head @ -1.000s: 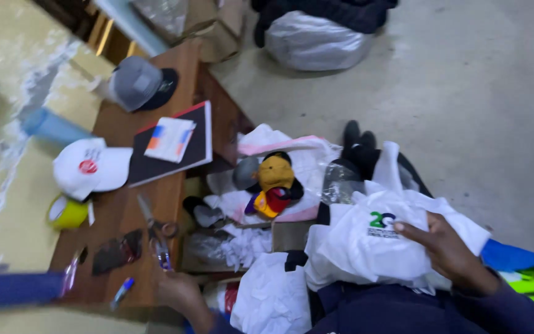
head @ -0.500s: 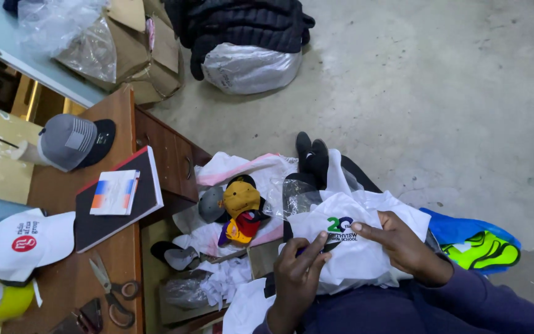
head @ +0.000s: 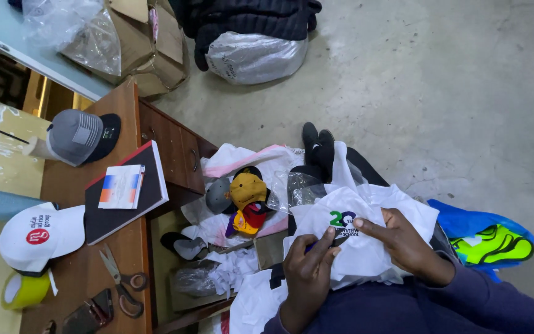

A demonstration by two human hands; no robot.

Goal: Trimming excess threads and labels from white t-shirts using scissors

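White printed garment [head: 366, 247] on the lap, right of the wooden desk [head: 88, 278] | left hand [head: 307, 278] pinches beside the logo | right hand [head: 406, 247] pins cloth flat | risk: loose fabric likely bunches, slips floorward.

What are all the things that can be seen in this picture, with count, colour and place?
white garment: one, white with a green and dark print, on the lap, under both hands
desk: one, brown wood, left
grey cap: one, grey and black, on the desk
white cap: one, white with a red mark, desk's left edge
book: one, black, on the desk, a small pad on it
scissors: one pair, on the desk
tape roll: one, yellow, lower left
cap pile: several, yellow, grey, red, on the floor
bag: one, clear plastic, top
left hand: fingers on the print
right hand: on the garment
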